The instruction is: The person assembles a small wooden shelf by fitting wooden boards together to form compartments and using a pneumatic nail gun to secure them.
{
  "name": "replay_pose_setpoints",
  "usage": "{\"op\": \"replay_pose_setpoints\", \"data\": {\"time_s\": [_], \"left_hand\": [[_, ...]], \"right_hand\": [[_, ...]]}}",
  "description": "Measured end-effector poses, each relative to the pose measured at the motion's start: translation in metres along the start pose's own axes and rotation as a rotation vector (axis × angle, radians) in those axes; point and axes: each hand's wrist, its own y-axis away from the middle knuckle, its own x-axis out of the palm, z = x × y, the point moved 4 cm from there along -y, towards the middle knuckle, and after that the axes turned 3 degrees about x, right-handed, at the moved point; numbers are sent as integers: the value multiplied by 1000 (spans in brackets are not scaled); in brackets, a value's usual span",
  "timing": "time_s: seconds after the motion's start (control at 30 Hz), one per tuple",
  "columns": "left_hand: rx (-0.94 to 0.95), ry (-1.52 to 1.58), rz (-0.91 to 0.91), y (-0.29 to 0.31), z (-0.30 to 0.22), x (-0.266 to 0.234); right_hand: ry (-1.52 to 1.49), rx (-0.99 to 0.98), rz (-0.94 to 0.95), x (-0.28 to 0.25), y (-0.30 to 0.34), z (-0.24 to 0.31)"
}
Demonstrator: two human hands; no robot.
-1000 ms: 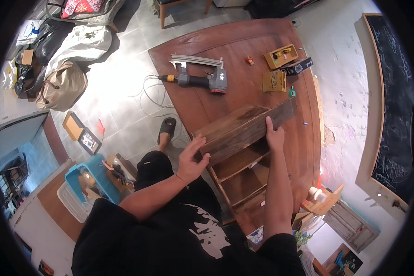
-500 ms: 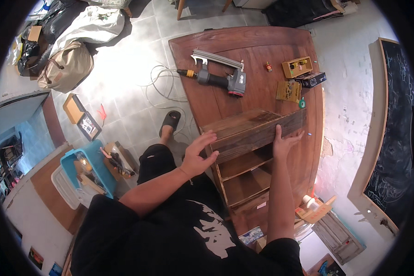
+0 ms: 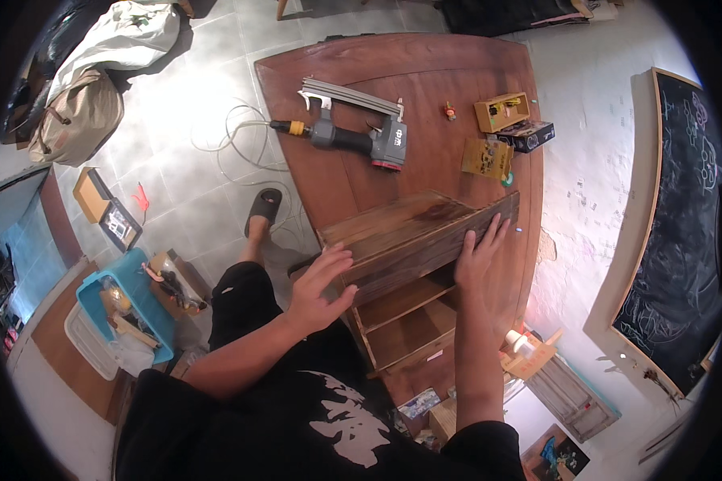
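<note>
A small wooden shelf unit (image 3: 405, 327) with open compartments stands tilted at the near side of the brown table. Across its upper front runs a weathered board (image 3: 413, 250). My left hand (image 3: 319, 290) is at the left end of this board, fingers spread and touching its corner. Against the face of the board, toward its right part, my right hand (image 3: 478, 255) lies with fingers stretched out flat. Farther back on the table rests a grey and black nail gun (image 3: 361, 138), its air hose trailing off to the left.
The wooden table (image 3: 425, 64) carries a small open box (image 3: 501, 112), a black carton (image 3: 529, 135), a yellowish packet (image 3: 486, 159) and a tiny figurine (image 3: 450, 111). A blue bin (image 3: 148, 305) stands on the floor at left. At right, a chalkboard (image 3: 674, 240) hangs on the wall.
My right hand has shifted from the board's upper edge, thumb up, to lying flat on its face. My left hand stays at the left corner. The whole view has moved slightly.
</note>
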Motion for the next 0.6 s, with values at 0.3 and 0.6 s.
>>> {"op": "replay_pose_setpoints", "data": {"time_s": [0.3,0.6], "left_hand": [[-23,-14,56,-4,-4,-3],[-4,-32,75,-4,-1,-2]], "right_hand": [[-42,4,-64,-4,12,-3],[-113,-14,-96,2,14,-16]]}}
